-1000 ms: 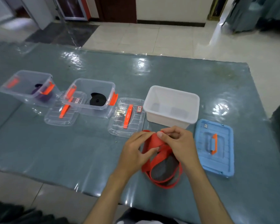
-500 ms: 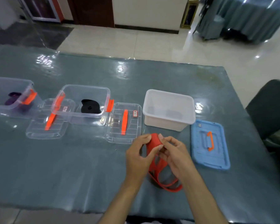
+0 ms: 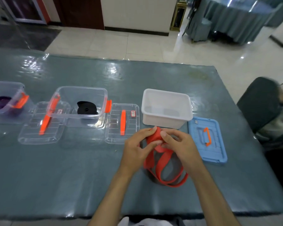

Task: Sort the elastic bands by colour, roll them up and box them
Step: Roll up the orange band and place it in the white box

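Roll grown since earlier, left hand (image 3: 136, 149) and right hand (image 3: 178, 144) pinching red band (image 3: 155, 137) between them

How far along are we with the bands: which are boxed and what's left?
Done: a rolled purple band sits in the left clear box and a rolled black band in the middle clear box. In hand: left hand and right hand are rolling the red band, its tail loose on the table. Left: finish the roll, put it in the empty white box, fit the lids.
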Motion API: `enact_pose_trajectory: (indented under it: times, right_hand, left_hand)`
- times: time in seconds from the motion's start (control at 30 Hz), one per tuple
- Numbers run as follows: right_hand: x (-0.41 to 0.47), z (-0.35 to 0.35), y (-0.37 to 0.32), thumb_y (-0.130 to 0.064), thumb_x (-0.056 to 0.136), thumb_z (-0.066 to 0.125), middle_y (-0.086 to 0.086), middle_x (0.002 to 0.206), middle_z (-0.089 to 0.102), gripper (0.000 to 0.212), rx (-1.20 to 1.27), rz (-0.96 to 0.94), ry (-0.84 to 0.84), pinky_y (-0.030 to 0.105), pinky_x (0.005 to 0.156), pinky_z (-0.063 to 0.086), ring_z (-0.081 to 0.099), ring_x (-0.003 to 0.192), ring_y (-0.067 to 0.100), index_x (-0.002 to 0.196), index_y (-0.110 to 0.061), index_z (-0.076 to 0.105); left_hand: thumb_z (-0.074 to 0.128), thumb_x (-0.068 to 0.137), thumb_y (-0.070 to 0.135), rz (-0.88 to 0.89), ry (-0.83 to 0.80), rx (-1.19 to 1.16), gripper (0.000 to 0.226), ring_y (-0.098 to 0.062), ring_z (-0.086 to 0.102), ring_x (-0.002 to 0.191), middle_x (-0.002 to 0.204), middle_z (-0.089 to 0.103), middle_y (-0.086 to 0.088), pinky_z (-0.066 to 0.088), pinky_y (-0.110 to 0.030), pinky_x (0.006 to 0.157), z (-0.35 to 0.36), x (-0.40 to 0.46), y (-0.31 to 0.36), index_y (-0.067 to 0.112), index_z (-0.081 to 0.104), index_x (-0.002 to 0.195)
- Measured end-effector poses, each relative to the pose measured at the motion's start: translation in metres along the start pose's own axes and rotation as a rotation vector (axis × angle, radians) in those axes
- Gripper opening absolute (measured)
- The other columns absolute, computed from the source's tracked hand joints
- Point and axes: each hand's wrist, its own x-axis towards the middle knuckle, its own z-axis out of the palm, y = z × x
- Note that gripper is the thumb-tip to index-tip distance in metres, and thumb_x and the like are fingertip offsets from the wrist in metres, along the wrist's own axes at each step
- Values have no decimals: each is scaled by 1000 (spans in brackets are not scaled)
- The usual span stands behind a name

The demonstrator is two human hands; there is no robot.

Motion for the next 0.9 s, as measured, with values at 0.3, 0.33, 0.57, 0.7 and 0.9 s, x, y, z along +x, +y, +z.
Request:
enact_pose_trajectory:
  times: [0.3, 0.33, 0.57, 0.7, 0.9]
  right_hand:
    - [-3, -17, -16, -20, 81, 86, 23, 90, 80, 40, -78, -160, -172, 36, 81, 65, 80, 85, 39, 120, -19, 76]
    - [-4, -15, -14, -22, 82, 87, 24, 91, 80, 41, -43, -165, -184, 36, 80, 65, 80, 86, 37, 121, -18, 75]
    - [-8, 1, -6, -42, 86, 85, 18, 111, 79, 49, 88, -249, -174, 45, 90, 63, 78, 102, 34, 128, -21, 72]
    - [-6, 4, -20, -39, 87, 84, 11, 121, 77, 46, 229, -311, -102, 37, 89, 62, 76, 108, 28, 127, -19, 72]
    - [-8, 1, -16, -43, 71, 96, 8, 116, 78, 44, 222, -251, -86, 46, 84, 65, 77, 103, 29, 105, -23, 75]
  left_hand:
    - [81, 90, 22, -34, -36, -31, 42, -23, 64, 125, 131, 65, -4, 52, -49, 109, -5, -3, 17, 17, 73, 130]
    - [79, 91, 20, -42, -56, -32, 43, -22, 63, 126, 131, 64, -4, 51, -48, 110, -7, -3, 18, 17, 71, 133]
    - [95, 67, 20, -102, 38, -307, 49, -19, 75, 107, 111, 78, -3, 57, -25, 95, -20, 13, 43, 31, 75, 110]
    - [90, 75, 8, -14, 40, -340, 36, -19, 72, 117, 119, 76, -1, 55, -27, 101, -12, 18, 53, 26, 79, 104]
    - [91, 68, 1, -102, -4, -395, 45, -21, 75, 111, 115, 78, -7, 57, -27, 97, -12, 19, 49, 25, 80, 105]
